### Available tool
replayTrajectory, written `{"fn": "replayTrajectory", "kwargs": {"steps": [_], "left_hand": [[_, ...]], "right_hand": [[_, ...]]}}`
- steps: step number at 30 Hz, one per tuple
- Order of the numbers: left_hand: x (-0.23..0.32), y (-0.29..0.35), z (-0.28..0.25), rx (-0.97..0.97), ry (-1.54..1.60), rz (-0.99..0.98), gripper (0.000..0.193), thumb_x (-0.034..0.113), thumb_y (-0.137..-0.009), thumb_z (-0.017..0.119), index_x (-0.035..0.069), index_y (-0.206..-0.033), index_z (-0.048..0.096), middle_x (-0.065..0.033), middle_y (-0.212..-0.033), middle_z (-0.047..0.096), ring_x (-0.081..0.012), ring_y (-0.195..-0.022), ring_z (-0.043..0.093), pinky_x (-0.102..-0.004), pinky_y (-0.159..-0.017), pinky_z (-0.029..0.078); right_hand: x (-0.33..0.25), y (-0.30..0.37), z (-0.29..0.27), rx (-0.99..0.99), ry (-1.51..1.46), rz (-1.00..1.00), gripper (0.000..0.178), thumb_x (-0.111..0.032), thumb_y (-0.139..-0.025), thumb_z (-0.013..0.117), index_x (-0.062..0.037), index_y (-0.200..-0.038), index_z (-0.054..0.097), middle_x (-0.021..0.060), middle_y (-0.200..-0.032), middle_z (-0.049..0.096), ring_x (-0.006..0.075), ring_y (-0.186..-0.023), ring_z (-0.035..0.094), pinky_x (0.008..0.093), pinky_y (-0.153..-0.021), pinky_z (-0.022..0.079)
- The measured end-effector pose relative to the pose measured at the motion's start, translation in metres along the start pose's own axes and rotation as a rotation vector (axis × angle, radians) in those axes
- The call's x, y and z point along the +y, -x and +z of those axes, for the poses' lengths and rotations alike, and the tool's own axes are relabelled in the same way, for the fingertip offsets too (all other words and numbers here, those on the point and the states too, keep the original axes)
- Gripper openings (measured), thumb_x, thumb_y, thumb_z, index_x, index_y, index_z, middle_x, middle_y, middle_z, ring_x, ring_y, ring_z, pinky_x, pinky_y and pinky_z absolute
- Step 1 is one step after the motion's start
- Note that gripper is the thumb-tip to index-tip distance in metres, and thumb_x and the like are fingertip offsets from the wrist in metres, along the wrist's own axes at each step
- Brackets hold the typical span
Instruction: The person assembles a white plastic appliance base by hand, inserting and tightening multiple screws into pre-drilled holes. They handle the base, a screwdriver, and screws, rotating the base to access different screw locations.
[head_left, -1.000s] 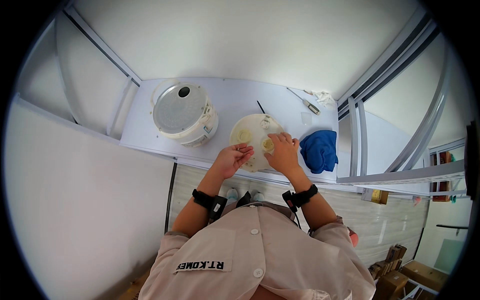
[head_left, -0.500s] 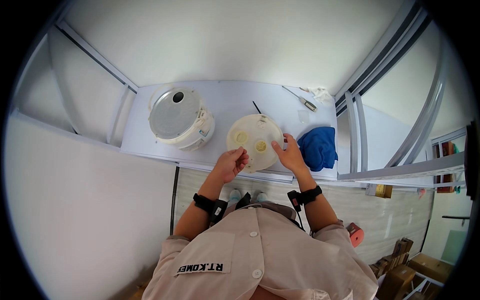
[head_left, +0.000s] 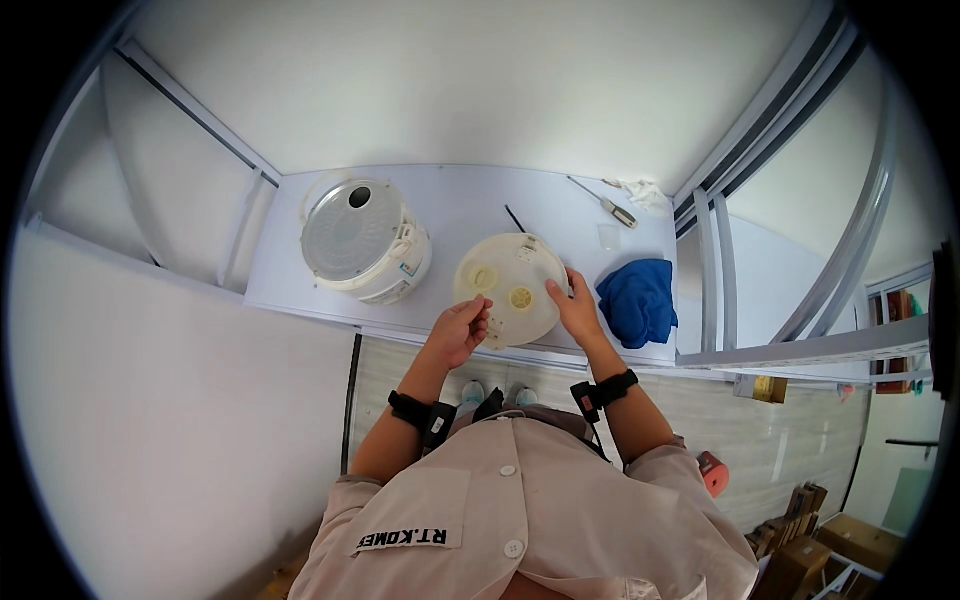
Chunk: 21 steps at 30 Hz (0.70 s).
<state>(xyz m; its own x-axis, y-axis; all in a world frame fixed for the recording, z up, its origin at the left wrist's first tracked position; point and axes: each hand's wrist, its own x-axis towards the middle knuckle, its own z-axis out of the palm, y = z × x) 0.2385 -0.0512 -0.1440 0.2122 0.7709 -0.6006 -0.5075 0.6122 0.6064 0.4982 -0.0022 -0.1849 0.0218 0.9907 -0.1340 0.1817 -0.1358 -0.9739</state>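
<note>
The round, creamy-white disc [head_left: 536, 268] lay near the middle of the surface [head_left: 455, 215], its face smooth, with two pale-yellow round fittings [head_left: 521, 299] and a small clear piece [head_left: 527, 249] by its far edge. The left hand [head_left: 462, 330] had its fingertips pressed together over the near-left rim, any contents hidden. The right hand [head_left: 578, 309] spread thumb and forefinger at the right rim; whether it gripped, one could not tell.

Two hands [head_left: 462, 330]; at their fingers [head_left: 484, 303], one white disc [head_left: 510, 272] with two yellow fittings [head_left: 521, 299]; apart from them, one white pot [head_left: 350, 240], one screwdriver [head_left: 623, 216], one black stick [head_left: 514, 218], one blue cloth [head_left: 637, 303].
</note>
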Motion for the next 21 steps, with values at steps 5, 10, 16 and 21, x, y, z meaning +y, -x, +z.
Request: {"fn": "replayTrajectory", "kwargs": {"steps": [5, 10, 16, 21], "left_hand": [[0.002, 0.004, 0.003, -0.053, 0.004, 0.018, 0.022, 0.02, -0.106, 0.062, 0.004, -0.121, 0.068, 0.0002, -0.099, 0.069, -0.0085, -0.084, 0.064, -0.023, -0.077, 0.056], [-0.001, -0.001, 0.004, -0.046, 0.006, 0.022, 0.022, 0.017, -0.106, 0.062, 0.004, -0.123, 0.065, -0.0019, -0.102, 0.07, -0.0097, -0.086, 0.065, -0.0239, -0.079, 0.057], [0.001, -0.002, 0.015, -0.059, 0.001, 0.029, 0.021, 0.016, -0.105, 0.063, 0.004, -0.122, 0.065, -0.0021, -0.102, 0.07, -0.0099, -0.086, 0.066, -0.024, -0.079, 0.058], [0.001, -0.001, 0.02, -0.089, 0.015, 0.041, 0.021, 0.016, -0.105, 0.063, 0.003, -0.122, 0.066, -0.0022, -0.103, 0.069, -0.0101, -0.088, 0.066, -0.024, -0.08, 0.057]], "right_hand": [[-0.012, 0.004, -0.012, 0.143, 0.096, 0.034, 0.06, -0.036, -0.096, 0.075, 0.0036, -0.138, 0.059, 0.0225, -0.135, 0.066, 0.0281, -0.106, 0.074, 0.0361, -0.092, 0.057], [-0.021, 0.006, -0.031, 0.266, 0.299, -0.113, 0.042, -0.013, -0.092, 0.074, 0.0029, -0.129, 0.066, 0.0213, -0.13, 0.069, 0.0289, -0.095, 0.076, 0.0355, -0.085, 0.059], [-0.045, 0.009, -0.047, 0.434, 0.48, -0.358, 0.032, 0.002, -0.086, 0.071, -0.0009, -0.118, 0.068, 0.017, -0.118, 0.07, 0.034, -0.088, 0.073, 0.0394, -0.077, 0.059], [-0.06, 0.015, -0.056, 0.541, 0.641, -0.456, 0.023, -0.004, -0.091, 0.071, -0.0031, -0.114, 0.068, 0.0166, -0.109, 0.068, 0.0307, -0.082, 0.07, 0.0406, -0.072, 0.056]]}}
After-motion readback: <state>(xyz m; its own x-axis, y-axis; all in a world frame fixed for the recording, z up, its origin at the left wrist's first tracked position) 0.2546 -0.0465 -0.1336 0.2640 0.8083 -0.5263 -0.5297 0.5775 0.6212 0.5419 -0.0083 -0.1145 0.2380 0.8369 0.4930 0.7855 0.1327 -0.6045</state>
